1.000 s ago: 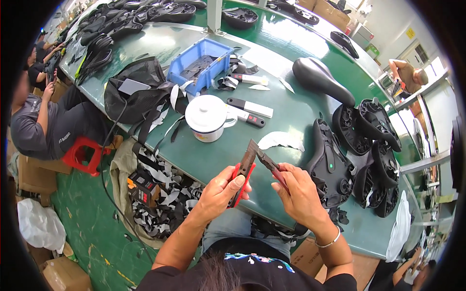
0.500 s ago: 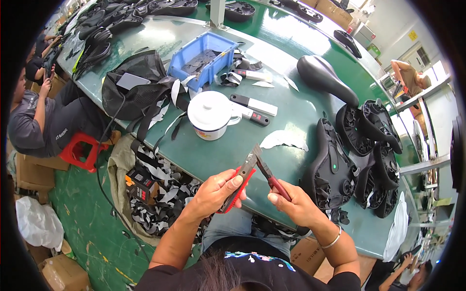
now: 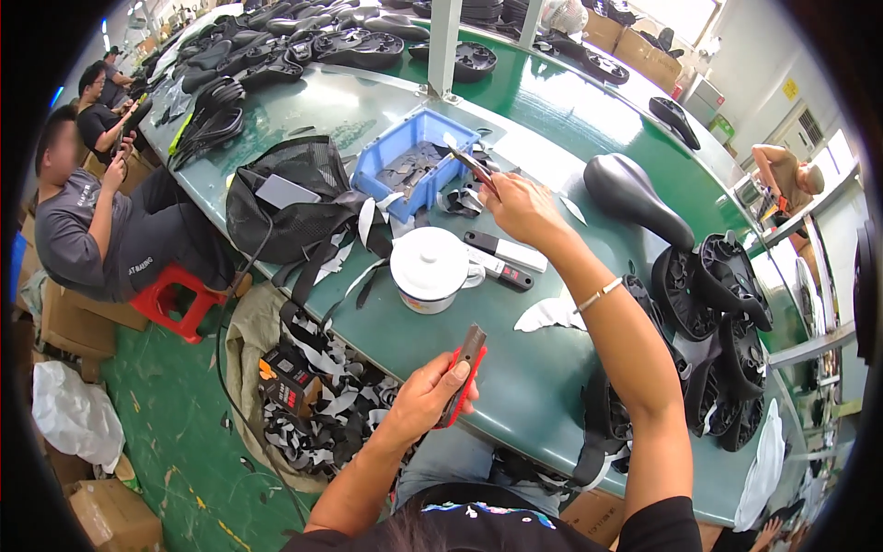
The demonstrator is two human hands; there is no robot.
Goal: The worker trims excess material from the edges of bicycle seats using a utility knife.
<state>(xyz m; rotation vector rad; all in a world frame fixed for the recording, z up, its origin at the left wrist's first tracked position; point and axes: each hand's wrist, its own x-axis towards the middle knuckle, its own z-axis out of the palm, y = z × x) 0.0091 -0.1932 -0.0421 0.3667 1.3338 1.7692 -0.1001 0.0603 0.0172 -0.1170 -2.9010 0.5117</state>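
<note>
My left hand (image 3: 425, 394) grips a red and dark grey utility knife (image 3: 465, 363) near the table's front edge, with its metal end pointing up and away. Stretched far forward, my right hand (image 3: 526, 210) is closed around pliers (image 3: 476, 171) with dark red handles. The plier jaws are over the right side of a blue plastic bin (image 3: 429, 191), which holds small dark flat pieces. Whether the jaws hold anything is too small to tell. Between my hands stands a white lidded enamel mug (image 3: 427, 276). Beside it lie black and white snap-off knives (image 3: 510, 253).
A black bicycle saddle (image 3: 635, 193) and several upturned saddles (image 3: 731, 285) lie on the right. A black mesh bag (image 3: 294, 158) rests left of the bin. Below the table edge, a sack (image 3: 250, 336) holds black and white scraps. A co-worker (image 3: 87, 230) sits at left on a red stool (image 3: 179, 308).
My right hand has moved forward with the pliers, away from the knife in my left hand to the blue bin. The left hand still holds the knife. The whole view has shifted slightly.
</note>
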